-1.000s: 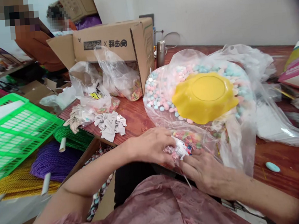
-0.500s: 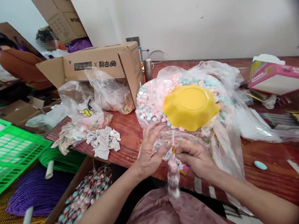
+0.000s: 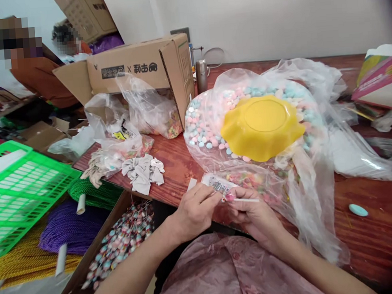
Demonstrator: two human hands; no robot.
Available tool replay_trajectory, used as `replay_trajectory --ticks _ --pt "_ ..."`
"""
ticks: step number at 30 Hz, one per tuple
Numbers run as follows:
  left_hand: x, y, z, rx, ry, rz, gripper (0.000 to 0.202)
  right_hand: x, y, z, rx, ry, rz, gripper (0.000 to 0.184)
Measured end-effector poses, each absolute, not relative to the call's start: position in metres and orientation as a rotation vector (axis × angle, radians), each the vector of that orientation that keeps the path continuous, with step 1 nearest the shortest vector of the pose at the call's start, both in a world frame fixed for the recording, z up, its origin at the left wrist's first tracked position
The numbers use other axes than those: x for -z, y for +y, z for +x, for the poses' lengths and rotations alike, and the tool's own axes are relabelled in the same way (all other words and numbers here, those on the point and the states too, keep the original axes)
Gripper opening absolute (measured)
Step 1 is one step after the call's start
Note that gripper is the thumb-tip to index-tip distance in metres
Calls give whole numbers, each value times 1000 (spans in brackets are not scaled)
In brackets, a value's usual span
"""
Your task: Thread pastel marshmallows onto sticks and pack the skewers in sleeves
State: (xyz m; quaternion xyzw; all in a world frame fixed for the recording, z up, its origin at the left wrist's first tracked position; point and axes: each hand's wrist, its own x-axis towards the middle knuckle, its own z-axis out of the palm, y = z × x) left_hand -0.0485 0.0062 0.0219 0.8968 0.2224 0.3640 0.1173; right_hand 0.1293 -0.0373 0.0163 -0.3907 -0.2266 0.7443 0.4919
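Between my two hands a lollipop lies nearly level, its white stick (image 3: 248, 200) pointing right. Pink shows where the stick meets my fingers; the rest of the candy is hidden. My right hand (image 3: 254, 214) is closed around the stick end. My left hand (image 3: 195, 212) is closed too, fingertips pinched at the pink part from the left. Just behind the fingers is a white label (image 3: 217, 183) with dark print, by a clear bag of colourful gummy candies (image 3: 248, 179). Beyond them, a yellow wavy-edged dish (image 3: 265, 126) rests upside down on a clear bag of pink and blue candies (image 3: 202, 135).
A cardboard box (image 3: 133, 62), bags and a grey cloth (image 3: 143, 173) stand on the left. Below are a green basket (image 3: 24, 190), twisted ties (image 3: 67, 225) and a box of lollipops (image 3: 122, 241). One blue candy (image 3: 358, 210) lies right. Two people (image 3: 43, 81) sit back left.
The lollipop hung down in its clear wrapper with the stick upright; now the stick lies sideways. My left hand was spread and has closed. The view has shifted slightly.
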Motion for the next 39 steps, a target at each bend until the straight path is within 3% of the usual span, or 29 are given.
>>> replay_trajectory --ticks 3,9,12,17,21,23,27,30,33,39 --pt "-19 1 -61 -1082 653 2861 29 -6 -44 118 -2036 -396 -841 31" --pt "-6 -23 -97 -975 796 2780 33 0 -55 92 -2304 -347 -764 37" --pt "-6 -35 -151 -628 1149 2698 34 3 -61 93 -2260 -464 -826 33" --pt "-18 -28 -202 304 1914 2573 31 12 -65 113 -1964 -651 -936 27" --pt "-14 -11 -112 -53 1264 2823 33 0 -69 122 -1745 -816 -1014 19" --pt "-7 -3 -51 -113 917 2897 34 -15 -76 131 -1525 -1027 -1075 16" --pt "7 13 20 38 680 2981 31 -36 -103 185 -735 -1472 -1275 14" --pt "19 25 23 81 673 3060 29 -24 -130 259 -142 -1261 -1665 12" --pt "26 32 14 -12 727 3097 35 1 -158 342 411 -1104 -2200 22" --pt "6 33 11 174 570 3017 39 17 -204 451 608 -893 -2618 26"
